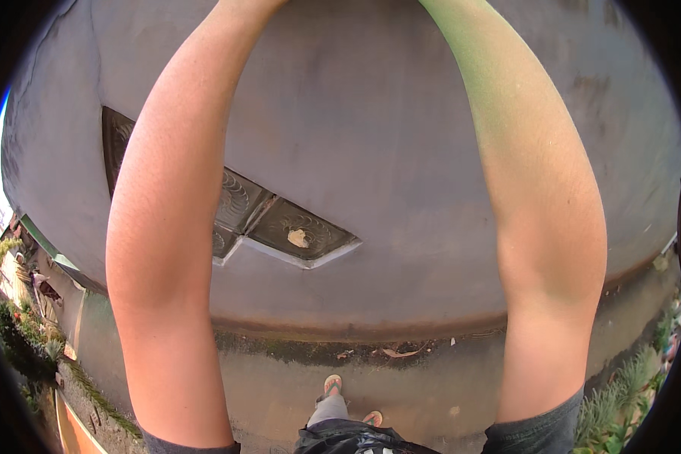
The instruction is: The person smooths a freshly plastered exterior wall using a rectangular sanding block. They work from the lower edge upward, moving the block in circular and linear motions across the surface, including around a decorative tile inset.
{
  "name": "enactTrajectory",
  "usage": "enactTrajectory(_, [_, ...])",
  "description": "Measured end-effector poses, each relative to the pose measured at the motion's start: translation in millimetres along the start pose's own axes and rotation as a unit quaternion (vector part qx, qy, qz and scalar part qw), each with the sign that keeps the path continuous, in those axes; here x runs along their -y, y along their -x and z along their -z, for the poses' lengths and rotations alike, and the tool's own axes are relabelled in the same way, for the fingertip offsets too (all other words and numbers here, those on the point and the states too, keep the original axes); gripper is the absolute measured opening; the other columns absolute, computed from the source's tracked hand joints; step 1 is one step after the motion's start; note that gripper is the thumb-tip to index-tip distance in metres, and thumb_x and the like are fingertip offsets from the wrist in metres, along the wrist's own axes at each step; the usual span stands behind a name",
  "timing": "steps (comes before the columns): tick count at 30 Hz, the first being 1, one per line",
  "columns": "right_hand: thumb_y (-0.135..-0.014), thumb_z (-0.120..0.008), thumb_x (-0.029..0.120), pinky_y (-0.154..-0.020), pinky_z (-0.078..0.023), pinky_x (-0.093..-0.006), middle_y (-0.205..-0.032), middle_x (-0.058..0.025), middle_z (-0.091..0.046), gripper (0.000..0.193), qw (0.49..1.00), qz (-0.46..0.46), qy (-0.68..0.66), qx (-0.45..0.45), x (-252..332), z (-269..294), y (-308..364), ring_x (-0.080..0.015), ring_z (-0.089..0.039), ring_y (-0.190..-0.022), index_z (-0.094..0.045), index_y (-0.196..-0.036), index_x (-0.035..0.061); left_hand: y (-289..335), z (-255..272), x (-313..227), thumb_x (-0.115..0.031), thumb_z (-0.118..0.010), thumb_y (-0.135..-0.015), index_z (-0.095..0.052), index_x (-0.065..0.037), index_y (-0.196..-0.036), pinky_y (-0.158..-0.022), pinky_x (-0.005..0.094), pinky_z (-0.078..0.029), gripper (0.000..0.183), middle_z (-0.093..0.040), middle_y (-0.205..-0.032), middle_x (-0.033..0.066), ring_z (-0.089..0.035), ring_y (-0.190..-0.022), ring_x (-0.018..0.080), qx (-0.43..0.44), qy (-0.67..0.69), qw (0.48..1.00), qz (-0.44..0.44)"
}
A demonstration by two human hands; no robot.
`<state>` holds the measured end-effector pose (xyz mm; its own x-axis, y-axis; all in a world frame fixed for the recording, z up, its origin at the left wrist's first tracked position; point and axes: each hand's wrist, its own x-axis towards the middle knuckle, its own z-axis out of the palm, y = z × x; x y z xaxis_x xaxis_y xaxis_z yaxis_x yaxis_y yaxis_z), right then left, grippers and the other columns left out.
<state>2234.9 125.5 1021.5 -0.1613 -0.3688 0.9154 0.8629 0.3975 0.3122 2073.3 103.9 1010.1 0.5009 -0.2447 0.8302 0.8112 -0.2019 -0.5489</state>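
Both of my arms are raised in front of a grey plastered wall. My left arm and my right arm reach up past the top edge of the picture, so neither hand shows. What the hands hold or touch is hidden. Behind the left arm, a window of patterned glass with a pale lower frame is set into the wall, partly covered by the arm. A small beige patch shows on one of its panes.
A concrete path runs along the wall's foot, with dark moss and debris at the join. My sandalled foot stands on it. Green plants grow at the lower right, with more plants at the far left.
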Motion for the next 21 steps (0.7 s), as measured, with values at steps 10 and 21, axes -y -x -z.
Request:
enactTrajectory(10, [-0.101, -0.052, 0.038, -0.13, -0.017, -0.0507, -0.166, -0.0069, -0.044, 0.059, 0.98, -0.112, -0.03, 0.162, 111.3, 118.7, 296.4, -0.0254, -0.039, -0.155, -0.054, -0.154, 0.0114, 254.3, 44.3, -178.8, -0.038, -0.064, -0.092, -0.046, -0.012, -0.157, -0.131, 0.0512, -0.017, 0.072, -0.042, -0.167, 0.0104, -0.037, -0.156, 0.0269, 0.137, 0.131, 0.98, 0.055])
enactTrajectory(21, [-0.104, -0.052, 0.038, -0.128, -0.021, -0.0552, -0.166, -0.0077, -0.044, 0.058, 0.989, -0.082, -0.013, 0.123, 41.0, 89.2, 204.1, -0.0255, -0.039, -0.154, -0.05, -0.157, 0.0139, 146.6, 16.0, -126.2, -0.034, -0.073, -0.086, -0.044, -0.013, -0.158, -0.127, 0.05, -0.028, 0.081, -0.042, -0.167, 0.0083, -0.039, -0.154, 0.0251, 0.09, 0.153, 0.984, 0.013])
